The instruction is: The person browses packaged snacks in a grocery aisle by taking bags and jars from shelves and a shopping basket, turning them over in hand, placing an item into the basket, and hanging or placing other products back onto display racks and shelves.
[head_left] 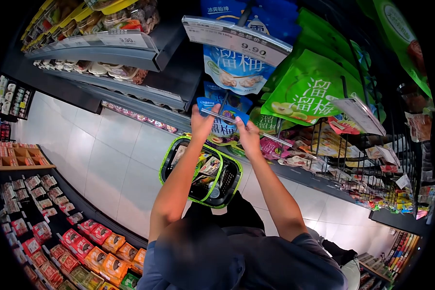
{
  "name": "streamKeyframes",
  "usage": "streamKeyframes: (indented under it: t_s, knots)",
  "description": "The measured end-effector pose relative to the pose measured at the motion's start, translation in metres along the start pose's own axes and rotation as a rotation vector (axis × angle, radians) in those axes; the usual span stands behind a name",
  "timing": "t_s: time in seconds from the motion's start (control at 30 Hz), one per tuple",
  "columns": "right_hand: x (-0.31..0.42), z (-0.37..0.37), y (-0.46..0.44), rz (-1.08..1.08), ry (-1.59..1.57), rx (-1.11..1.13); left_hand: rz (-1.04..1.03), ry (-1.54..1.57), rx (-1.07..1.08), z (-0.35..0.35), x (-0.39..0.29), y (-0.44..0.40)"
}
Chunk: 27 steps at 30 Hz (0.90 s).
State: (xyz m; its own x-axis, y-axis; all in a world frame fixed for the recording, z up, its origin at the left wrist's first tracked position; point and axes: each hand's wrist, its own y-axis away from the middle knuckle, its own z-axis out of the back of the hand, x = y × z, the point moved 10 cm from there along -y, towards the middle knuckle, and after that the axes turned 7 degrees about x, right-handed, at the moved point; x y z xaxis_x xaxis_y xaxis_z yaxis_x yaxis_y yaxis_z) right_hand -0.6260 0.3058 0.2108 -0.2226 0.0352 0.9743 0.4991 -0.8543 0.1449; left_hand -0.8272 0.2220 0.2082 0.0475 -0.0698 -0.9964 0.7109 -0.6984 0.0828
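A person is standing in a shop and reaching out with both hands to a small blue bag. The bag is hanging right under a big blue bag, in front of the person. The left hand is pinching the bag's top on the left side, with the fingers closed on it. The right hand is pinching the other top corner, its fingers closed too. A thin rod is sticking out across the bag's front; I cannot tell if the bag is hanging from it. A big green bag is hanging to the right, and a white price tag is showing 9.90 above. Below the hands, a black basket with a green rim is holding some packets.
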Motion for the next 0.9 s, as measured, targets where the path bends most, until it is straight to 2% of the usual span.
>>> streamKeyframes:
  t_s: [0.13,0.33,0.47,0.63,0.73,0.77,0.8,0.87,0.9]
  knots:
    - [-0.006,0.001,-0.003,-0.051,-0.05,-0.026,0.019,0.001,-0.007,0.0,0.009,-0.001]
    - [0.002,-0.001,-0.004,0.018,0.038,-0.003,-0.017,-0.103,0.015,0.005,0.007,-0.002]
    - [0.001,-0.002,-0.005,0.043,0.071,-0.018,0.054,0.005,0.081,0.002,-0.008,0.003]
    - [-0.018,-0.002,-0.008,-0.059,0.143,0.018,0.107,0.034,0.132,0.002,-0.004,0.001]
    - [-0.023,-0.001,-0.002,-0.101,0.151,0.043,0.085,-0.197,0.134,0.008,-0.004,0.008]
    - [-0.029,0.001,0.002,-0.091,0.153,0.042,-0.124,-0.298,-0.038,0.022,0.027,0.003]
    - [-0.04,0.0,0.007,-0.097,0.154,0.048,-0.116,-0.299,-0.041,0.029,0.04,0.012]
    - [-0.055,0.015,0.03,0.083,0.23,-0.101,-0.039,-0.205,-0.031,0.05,0.064,0.047]
    - [-0.073,0.018,0.045,0.078,0.273,-0.055,0.119,-0.297,0.077,0.059,0.09,0.069]
